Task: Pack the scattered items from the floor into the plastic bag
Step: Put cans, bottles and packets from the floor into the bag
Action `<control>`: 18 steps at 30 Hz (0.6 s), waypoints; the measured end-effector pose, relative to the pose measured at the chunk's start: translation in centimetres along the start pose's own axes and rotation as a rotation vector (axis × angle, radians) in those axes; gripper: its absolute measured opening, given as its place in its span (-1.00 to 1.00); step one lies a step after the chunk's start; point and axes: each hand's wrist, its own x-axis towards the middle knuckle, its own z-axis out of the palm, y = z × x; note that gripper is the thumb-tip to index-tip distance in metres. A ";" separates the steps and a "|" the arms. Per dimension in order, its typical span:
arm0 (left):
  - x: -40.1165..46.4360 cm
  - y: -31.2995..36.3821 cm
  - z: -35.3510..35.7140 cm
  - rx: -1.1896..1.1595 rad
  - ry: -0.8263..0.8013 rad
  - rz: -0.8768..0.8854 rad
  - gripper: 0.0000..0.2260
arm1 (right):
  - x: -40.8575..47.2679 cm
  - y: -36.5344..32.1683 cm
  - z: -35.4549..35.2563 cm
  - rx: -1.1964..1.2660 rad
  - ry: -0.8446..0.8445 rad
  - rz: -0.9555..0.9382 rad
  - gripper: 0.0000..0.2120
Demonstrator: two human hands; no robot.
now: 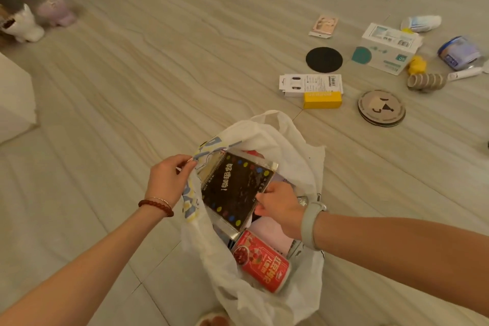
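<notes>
A white plastic bag (288, 140) stands open on the floor in front of me. My left hand (169, 177) pinches the bag's left rim and holds it up. My right hand (280, 206) grips the right edge of a black foil packet (232, 190) with coloured dots, which sits inside the bag's mouth. A red can (260, 261) lies in the bag below the packet, beside something pink. Loose items lie on the floor at the upper right: a yellow box (322, 100), a white flat box (311, 85), a black disc (324, 59), a round cardboard disc (381, 108).
Further right lie a white-and-teal box (386, 47), a yellow toy (417, 65), a tape roll stack (426, 81), a white tube (464, 73), a blue tin (459, 51), a crumpled cup (420, 22) and a pink card (324, 26). White figurines (23, 26) stand far left near a white block (13, 98).
</notes>
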 end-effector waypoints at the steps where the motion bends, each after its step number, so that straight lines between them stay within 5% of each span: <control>1: 0.0 -0.1 -0.1 0.025 -0.004 0.018 -0.80 | 0.5 0.1 0.3 -0.038 0.010 0.000 -0.72; 4: -0.2 -0.4 -0.1 0.153 -0.034 0.092 -0.73 | 1.6 -0.5 1.6 -0.188 -0.072 -0.056 -0.71; 10: 1.8 0.4 -0.4 0.258 -0.018 0.293 -0.69 | 1.5 -2.1 -2.5 -0.922 -0.166 -0.250 -0.63; 14: 5.5 4.8 1.1 0.142 0.028 0.295 -0.71 | 1.1 -5.5 -6.4 -0.929 -0.106 -0.278 -0.74; 18: 7.9 11.1 4.0 0.064 -0.101 0.412 -0.69 | 3.1 -9.8 -10.4 -0.891 0.059 -0.402 -0.68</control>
